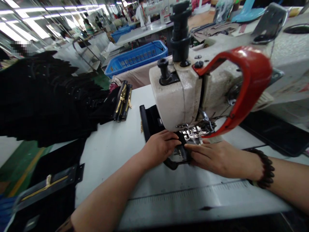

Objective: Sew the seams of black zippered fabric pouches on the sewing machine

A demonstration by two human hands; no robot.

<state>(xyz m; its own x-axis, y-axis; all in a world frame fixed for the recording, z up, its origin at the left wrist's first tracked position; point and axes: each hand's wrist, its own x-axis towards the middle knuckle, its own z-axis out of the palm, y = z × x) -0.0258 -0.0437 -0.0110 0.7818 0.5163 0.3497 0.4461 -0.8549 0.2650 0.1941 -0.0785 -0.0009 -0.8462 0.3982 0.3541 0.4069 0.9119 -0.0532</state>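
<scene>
Head view: pressing near the frame's centre on a black fabric piece [151, 119], partly under the head of a sewing machine [172, 100], with left hand [161, 147], fingers bent and close together; reaching in from the right with right hand [216, 158], fingers extended together. Cannot tell pinching from pressing in either. Judged partway done, to go by its place at the presser foot [193, 133]; cannot see finished stitching. Piled at frame left: black pieces [45, 100], impossible to tell sewn from unsewn.
</scene>
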